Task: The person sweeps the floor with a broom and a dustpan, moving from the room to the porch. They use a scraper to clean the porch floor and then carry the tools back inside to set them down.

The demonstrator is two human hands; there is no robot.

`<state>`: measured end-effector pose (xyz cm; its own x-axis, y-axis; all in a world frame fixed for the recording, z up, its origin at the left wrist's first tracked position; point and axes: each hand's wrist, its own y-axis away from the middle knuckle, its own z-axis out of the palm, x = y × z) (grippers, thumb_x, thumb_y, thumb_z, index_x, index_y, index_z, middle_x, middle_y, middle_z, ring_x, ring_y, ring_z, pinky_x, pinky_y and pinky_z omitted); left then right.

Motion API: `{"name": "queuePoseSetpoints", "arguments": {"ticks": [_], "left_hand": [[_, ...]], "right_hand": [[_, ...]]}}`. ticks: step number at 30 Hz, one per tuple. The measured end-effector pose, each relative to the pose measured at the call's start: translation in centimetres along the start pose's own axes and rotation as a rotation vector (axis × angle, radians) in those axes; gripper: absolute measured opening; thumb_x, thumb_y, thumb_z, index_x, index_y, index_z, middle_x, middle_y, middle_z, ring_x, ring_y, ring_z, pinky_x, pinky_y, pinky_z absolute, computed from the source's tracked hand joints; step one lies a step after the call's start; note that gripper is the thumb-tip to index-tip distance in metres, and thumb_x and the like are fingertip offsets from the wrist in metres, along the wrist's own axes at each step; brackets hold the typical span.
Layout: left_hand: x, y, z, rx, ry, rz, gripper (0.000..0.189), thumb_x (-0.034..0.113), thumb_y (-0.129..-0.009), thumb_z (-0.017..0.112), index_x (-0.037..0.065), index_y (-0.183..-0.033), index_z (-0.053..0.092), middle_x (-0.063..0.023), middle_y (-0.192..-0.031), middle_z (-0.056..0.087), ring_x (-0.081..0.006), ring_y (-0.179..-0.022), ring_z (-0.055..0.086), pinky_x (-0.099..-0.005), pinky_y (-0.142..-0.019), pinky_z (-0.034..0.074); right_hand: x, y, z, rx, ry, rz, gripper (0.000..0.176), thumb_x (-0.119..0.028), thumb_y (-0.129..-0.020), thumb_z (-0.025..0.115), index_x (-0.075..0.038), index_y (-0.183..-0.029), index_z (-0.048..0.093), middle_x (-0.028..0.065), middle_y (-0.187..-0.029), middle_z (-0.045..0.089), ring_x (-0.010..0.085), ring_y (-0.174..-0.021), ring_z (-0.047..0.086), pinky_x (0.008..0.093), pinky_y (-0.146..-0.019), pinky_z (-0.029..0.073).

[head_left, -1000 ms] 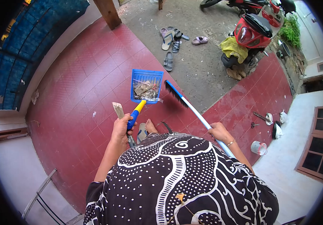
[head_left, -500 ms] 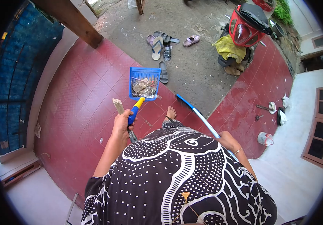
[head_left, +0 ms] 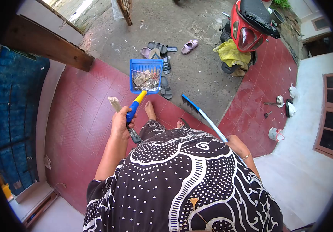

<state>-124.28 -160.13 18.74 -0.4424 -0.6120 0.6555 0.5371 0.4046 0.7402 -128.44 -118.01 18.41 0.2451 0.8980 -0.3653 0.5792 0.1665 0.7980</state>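
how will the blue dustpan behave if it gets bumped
Stiff, probably: the blue dustpan looks like ribbed, moulded plastic. Its loose debris may slide or spill if jolted. Held out by its handle, it might tip.

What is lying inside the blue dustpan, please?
The blue dustpan holds a pile of litter: brownish scraps and what looks like clear plastic. The pile covers whatever lies beneath it.

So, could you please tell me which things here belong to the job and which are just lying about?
Job, it seems:
blue dustpan, debris inside; flat tool (left hand)
long brush (right hand)

Lying about:
sandals
white bucket
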Motion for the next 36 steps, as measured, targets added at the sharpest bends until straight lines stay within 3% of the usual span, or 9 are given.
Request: {"name": "queuePoseSetpoints", "arguments": {"ticks": [3, 9, 12, 22, 24, 28, 36], "left_hand": [[3.4, -2.6, 0.5, -0.044, -0.008, -0.027, 0.021, 0.018, -0.074, 0.054, 0.000, -0.082, 0.046, -0.0124, -0.063, 0.053, -0.0106, -0.042, 0.044, -0.0187, -0.032, 0.031], [8.4, -5.2, -0.3, -0.071, -0.156, -0.069, 0.023, 0.015, -0.073, 0.054, 0.001, -0.090, 0.046, -0.0107, -0.064, 0.052, -0.0100, -0.042, 0.042, -0.0188, -0.032, 0.030], [10.8, -7.5, -1.1, -0.105, -0.192, -0.083, 0.025, 0.014, -0.072, 0.053, 0.001, -0.092, 0.045, -0.0102, -0.064, 0.051, -0.0099, -0.042, 0.043, -0.0188, -0.033, 0.030], [14.6, -11.2, -1.4, -0.112, -0.090, -0.089, 0.022, 0.015, -0.072, 0.052, 0.004, -0.088, 0.042, -0.0149, -0.066, 0.053, -0.0102, -0.044, 0.043, -0.0179, -0.032, 0.030], [15.4, -11.4, -1.7, -0.108, -0.074, -0.084, 0.022, 0.014, -0.072, 0.051, 0.007, -0.089, 0.039, -0.0183, -0.069, 0.053, -0.0103, -0.044, 0.042, -0.0170, -0.032, 0.031], [16.8, -12.1, -1.4, -0.085, -0.071, -0.052, 0.021, 0.015, -0.072, 0.053, 0.003, -0.086, 0.042, -0.0151, -0.066, 0.054, -0.0105, -0.044, 0.043, -0.0178, -0.033, 0.031], [17.7, -13.1, 0.6, -0.075, -0.051, -0.051, 0.021, 0.015, -0.073, 0.052, 0.003, -0.086, 0.042, -0.0157, -0.067, 0.054, -0.0112, -0.045, 0.044, -0.0185, -0.034, 0.032]], "right_hand": [[-5.6, 0.2, -0.7, 0.031, -0.072, 0.098, 0.027, -0.012, -0.065, 0.049, 0.012, -0.074, 0.056, 0.0196, -0.058, 0.055, 0.0259, -0.052, 0.057, 0.0368, -0.052, 0.045], [-9.9, -3.4, 0.6, 0.103, -0.029, 0.129, 0.022, -0.010, -0.067, 0.047, 0.011, -0.069, 0.055, 0.0187, -0.053, 0.053, 0.0271, -0.051, 0.058, 0.0355, -0.050, 0.045], [-12.3, -3.6, 1.1, 0.136, -0.143, 0.153, 0.017, -0.008, -0.071, 0.048, 0.008, -0.072, 0.052, 0.0103, -0.052, 0.050, 0.0186, -0.043, 0.051, 0.0338, -0.040, 0.042], [-13.9, -4.0, 0.9, 0.119, -0.380, 0.151, 0.011, -0.002, -0.072, 0.046, 0.007, -0.069, 0.052, 0.0068, -0.051, 0.049, 0.0169, -0.038, 0.049, 0.0290, -0.032, 0.037], [-15.0, -4.3, 0.6, 0.106, -0.286, 0.209, 0.023, -0.009, -0.069, 0.047, 0.012, -0.075, 0.054, 0.0139, -0.055, 0.054, 0.0210, -0.047, 0.056, 0.0316, -0.045, 0.045], [-15.0, -5.1, 1.3, 0.183, -0.220, 0.116, 0.023, -0.010, -0.070, 0.048, 0.011, -0.077, 0.054, 0.0136, -0.055, 0.053, 0.0204, -0.046, 0.055, 0.0312, -0.044, 0.043], [-14.3, -5.3, -0.3, 0.171, -0.344, 0.178, 0.017, -0.007, -0.070, 0.050, 0.009, -0.074, 0.054, 0.0106, -0.054, 0.053, 0.0172, -0.045, 0.053, 0.0303, -0.043, 0.042]]}}
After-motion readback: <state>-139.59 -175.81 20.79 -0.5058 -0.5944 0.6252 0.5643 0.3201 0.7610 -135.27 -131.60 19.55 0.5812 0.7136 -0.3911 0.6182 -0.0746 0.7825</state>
